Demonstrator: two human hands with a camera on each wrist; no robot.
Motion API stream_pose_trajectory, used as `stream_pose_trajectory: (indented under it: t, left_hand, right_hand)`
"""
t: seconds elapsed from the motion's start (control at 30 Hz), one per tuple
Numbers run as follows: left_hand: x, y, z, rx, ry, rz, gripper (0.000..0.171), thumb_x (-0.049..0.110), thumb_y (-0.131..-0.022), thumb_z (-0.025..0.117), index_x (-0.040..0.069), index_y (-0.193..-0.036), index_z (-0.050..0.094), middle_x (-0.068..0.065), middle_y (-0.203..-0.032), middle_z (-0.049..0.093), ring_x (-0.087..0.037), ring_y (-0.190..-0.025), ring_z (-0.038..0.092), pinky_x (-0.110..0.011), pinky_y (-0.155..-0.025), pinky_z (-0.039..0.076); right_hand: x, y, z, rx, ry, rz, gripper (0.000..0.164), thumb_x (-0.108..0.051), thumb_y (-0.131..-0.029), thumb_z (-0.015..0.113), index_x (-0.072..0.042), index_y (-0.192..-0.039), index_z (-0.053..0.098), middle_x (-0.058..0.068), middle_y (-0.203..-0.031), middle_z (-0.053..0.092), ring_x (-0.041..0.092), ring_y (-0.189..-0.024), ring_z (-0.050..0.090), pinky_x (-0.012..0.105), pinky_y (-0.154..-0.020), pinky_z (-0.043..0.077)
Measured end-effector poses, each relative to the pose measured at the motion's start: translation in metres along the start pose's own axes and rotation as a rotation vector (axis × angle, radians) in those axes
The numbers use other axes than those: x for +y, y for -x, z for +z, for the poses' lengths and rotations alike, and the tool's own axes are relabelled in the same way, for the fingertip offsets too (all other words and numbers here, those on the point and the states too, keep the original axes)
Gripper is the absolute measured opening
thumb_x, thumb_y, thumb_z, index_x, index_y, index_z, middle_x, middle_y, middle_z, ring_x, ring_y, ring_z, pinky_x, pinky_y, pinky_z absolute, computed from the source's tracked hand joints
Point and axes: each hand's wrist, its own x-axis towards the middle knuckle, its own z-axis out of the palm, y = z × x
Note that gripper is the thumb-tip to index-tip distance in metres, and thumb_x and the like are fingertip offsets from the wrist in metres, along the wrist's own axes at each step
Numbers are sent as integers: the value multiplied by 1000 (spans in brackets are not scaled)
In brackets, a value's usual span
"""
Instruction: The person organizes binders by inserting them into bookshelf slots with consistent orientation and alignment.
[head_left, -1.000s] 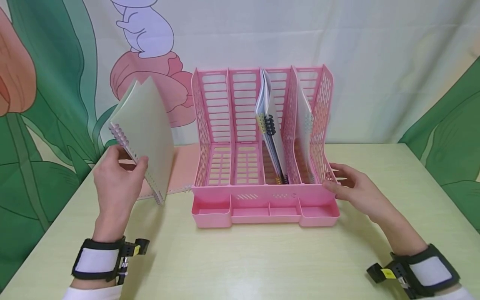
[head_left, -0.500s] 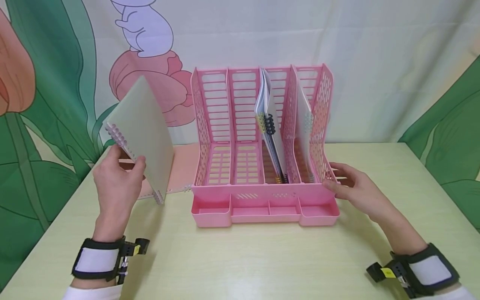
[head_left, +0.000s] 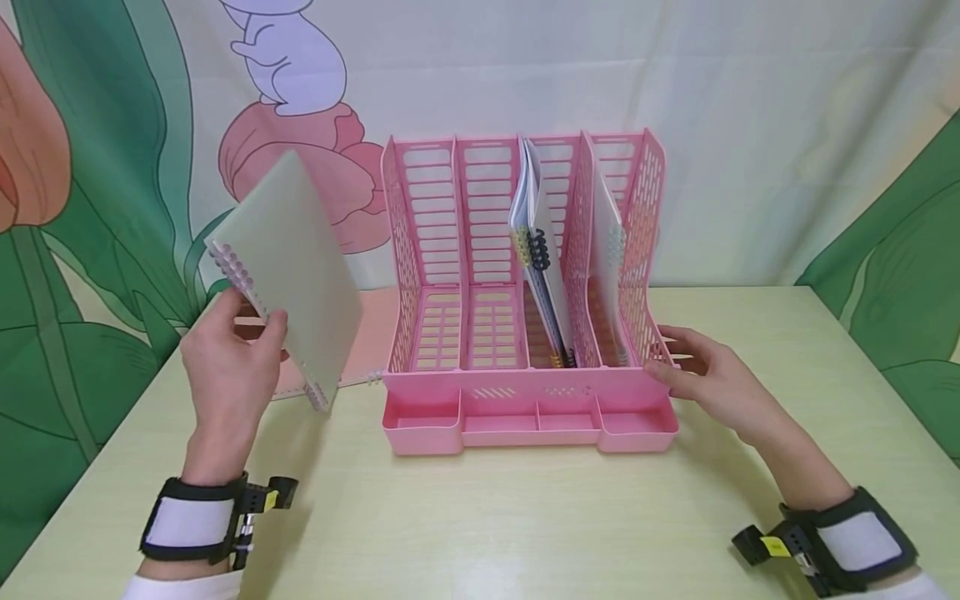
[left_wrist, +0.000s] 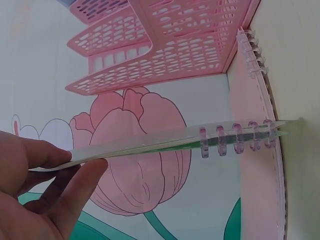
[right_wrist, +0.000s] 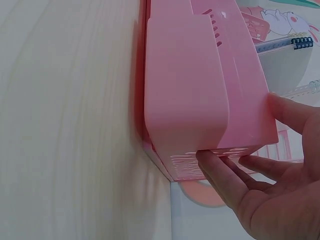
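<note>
Held upright on its lower edge at the table's left is a pale green loose-leaf notebook [head_left: 296, 267] with light purple binding rings [left_wrist: 222, 140]. My left hand [head_left: 232, 358] pinches its ringed edge between thumb and fingers. A pink desk file organizer [head_left: 528, 417] stands in the middle, with upright slots behind a row of small front trays. At its front right corner my right hand [head_left: 708, 379] holds on, thumb on the front wall and fingers along the side [right_wrist: 187, 167]. Ring-bound notebooks [head_left: 536, 225] lean in the third slot; another white notebook [head_left: 607, 258] fills the fourth.
A pink ring-bound notebook [head_left: 371, 337] lies flat on the table [head_left: 525, 525], partly behind the green one and left of the organizer. A printed curtain [head_left: 750, 150] with flowers and a rabbit hangs close behind the table.
The top corners of the green notebook, spread apart earlier, have come together. Its cover has turned more toward the head camera as my left hand shifted slightly left. My right hand stays put.
</note>
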Motion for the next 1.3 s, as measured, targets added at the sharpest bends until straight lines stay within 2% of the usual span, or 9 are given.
stream_pose_trajectory:
  t: [0.13,0.23,0.3,0.37,0.5,0.83,1.3]
  left_hand:
    - [2,0,-1,12,11,15,33,9,-98,66,4,-131,67,-20,-106,70,-36,-85,72,-6,-55,48]
    - [5,0,-3,29,20,24,31,10,-98,66,5,-128,69,-17,-104,71,-13,-80,72,-8,-55,49]
    - [7,0,-5,36,27,30,30,10,-97,66,5,-126,69,-16,-103,71,2,-77,67,-8,-55,50]
    - [11,0,-6,37,36,27,30,11,-97,66,6,-126,69,-15,-103,71,11,-75,61,-9,-55,51]
    - [17,1,-7,30,54,23,29,12,-98,66,6,-126,70,-14,-103,71,10,-75,61,-10,-55,51]
    - [29,4,-8,33,71,38,26,12,-97,67,5,-122,70,-14,-102,71,12,-77,61,-11,-55,52]
    - [51,7,-15,66,74,117,30,8,-96,70,5,-126,70,-14,-103,72,17,-81,59,-8,-58,51]
  right_hand:
    - [1,0,0,-3,-3,0,77,-36,-101,66,-5,-160,30,25,-148,45,42,-127,53,38,-89,56]
    - [2,-1,0,-4,-9,0,77,-36,-101,66,-5,-161,30,25,-149,45,42,-127,53,39,-89,56]
    - [1,-1,0,-3,-8,0,77,-36,-101,66,-5,-160,30,25,-148,45,42,-127,53,39,-89,56]
    - [1,0,0,0,-7,-1,76,-36,-101,66,-5,-160,30,25,-148,45,42,-126,53,38,-89,56]
    - [1,0,-1,3,-7,-3,76,-36,-101,66,-4,-160,30,25,-148,46,42,-126,53,38,-89,56]
    - [1,0,0,-2,-11,-7,77,-37,-101,66,-4,-160,30,25,-150,44,43,-127,53,47,-92,56]
    - [-2,1,1,5,-5,10,78,-38,-100,67,-4,-160,29,25,-150,44,44,-128,52,50,-95,55]
